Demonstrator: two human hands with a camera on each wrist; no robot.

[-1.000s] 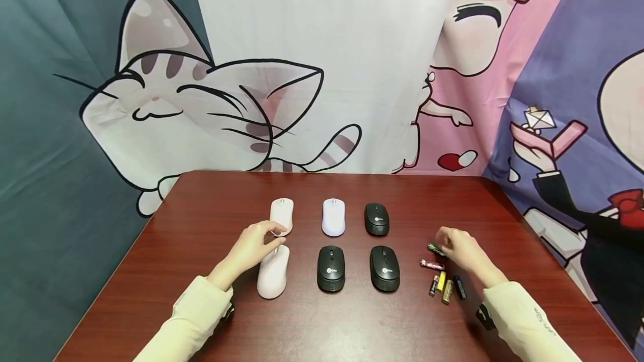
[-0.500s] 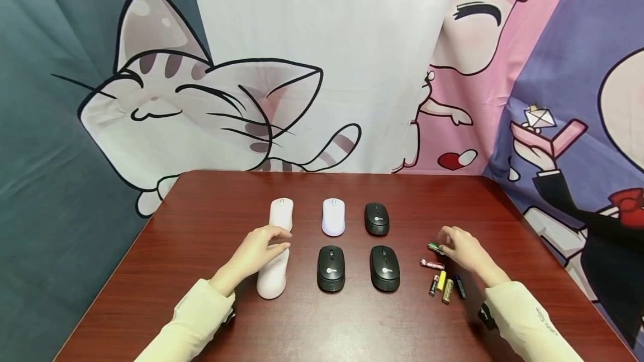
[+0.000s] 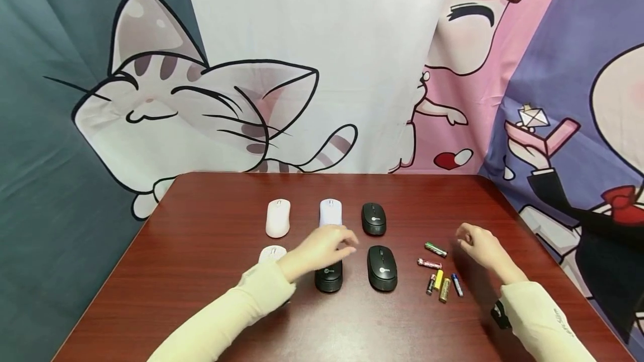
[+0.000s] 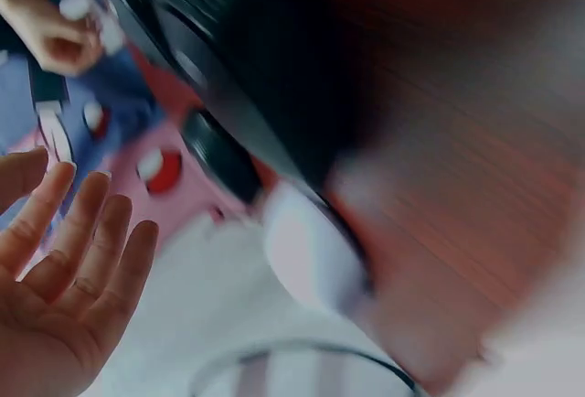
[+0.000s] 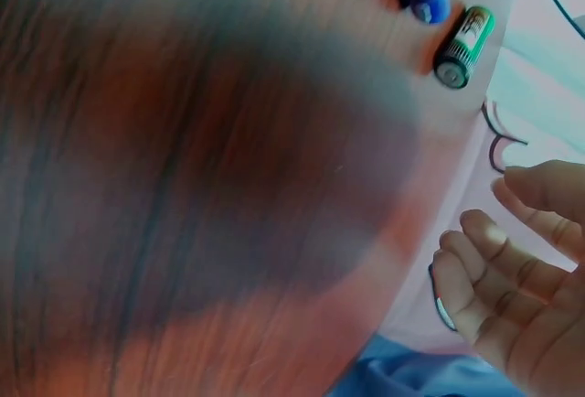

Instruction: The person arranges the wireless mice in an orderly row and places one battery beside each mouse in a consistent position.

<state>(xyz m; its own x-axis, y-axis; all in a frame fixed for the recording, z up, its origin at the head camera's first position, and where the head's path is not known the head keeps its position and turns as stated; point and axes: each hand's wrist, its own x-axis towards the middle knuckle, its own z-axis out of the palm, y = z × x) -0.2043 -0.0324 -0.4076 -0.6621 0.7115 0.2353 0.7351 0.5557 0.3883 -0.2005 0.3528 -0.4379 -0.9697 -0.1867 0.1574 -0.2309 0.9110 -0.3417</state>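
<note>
My left hand (image 3: 327, 247) hovers over the middle column of mice, fingers loosely extended and holding nothing. Under it, the front middle black mouse (image 3: 329, 279) is partly covered; the hand also overlaps the lower end of the white mouse (image 3: 330, 212) behind. The left wrist view shows the left palm (image 4: 55, 324) facing a large, close black mouse (image 4: 228, 40). My right hand (image 3: 483, 247) is raised at the right of the batteries, fingers relaxed with nothing in them. Nearest to it lie a green battery (image 3: 435, 249) and a blue battery (image 3: 457, 285).
An off-white mouse (image 3: 278, 218) stands at the back left; another white mouse (image 3: 272, 253) is mostly hidden by the sleeve. Two more black mice, one back (image 3: 374, 219) and one front (image 3: 382, 268), stand right of centre. Red (image 3: 429, 263), yellow (image 3: 439, 280) and other batteries lie beyond them.
The left hand has left the white mice in the left column and moved right, over the middle column. The right hand has drawn back to the right from the green battery, which stays on the table.
</note>
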